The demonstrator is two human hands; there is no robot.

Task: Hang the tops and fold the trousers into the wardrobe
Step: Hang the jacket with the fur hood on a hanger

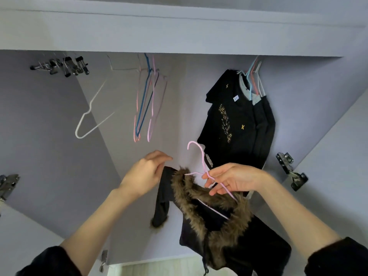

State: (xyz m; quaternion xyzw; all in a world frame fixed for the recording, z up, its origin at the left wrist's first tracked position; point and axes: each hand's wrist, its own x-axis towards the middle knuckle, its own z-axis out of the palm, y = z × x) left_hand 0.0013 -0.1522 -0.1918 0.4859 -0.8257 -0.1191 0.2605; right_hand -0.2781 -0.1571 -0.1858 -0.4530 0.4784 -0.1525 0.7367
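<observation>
Nearest the camera, 2 bare forearms reached up into the open wardrobe point(199, 120). The right hand point(233, 181) pinched the neck of a pink hanger point(201, 166) between its fingers, the hook standing up and free. The left hand point(147, 172) gripped the shoulder of a black top with a brown fur collar point(219, 226), its fingers curled on the cloth. 1 arm of the hanger already lay inside the collar; the left shoulder looked not yet seated, so the step in hand was dressing the hanger. The next move would call for drawing that shoulder over the wire end, then lifting the hook up to the rail.

Farther in, on the right of the wardrobe, hung black tops point(239, 120) on pale hangers; how many was hard to tell, perhaps 2 or 3. At the middle, a bunch of bare coloured hangers point(147, 104) dangled, with 1 white hanger point(90, 114) to their left. Far left, dark clip hangers point(65, 65) clustered on the rail.
</observation>
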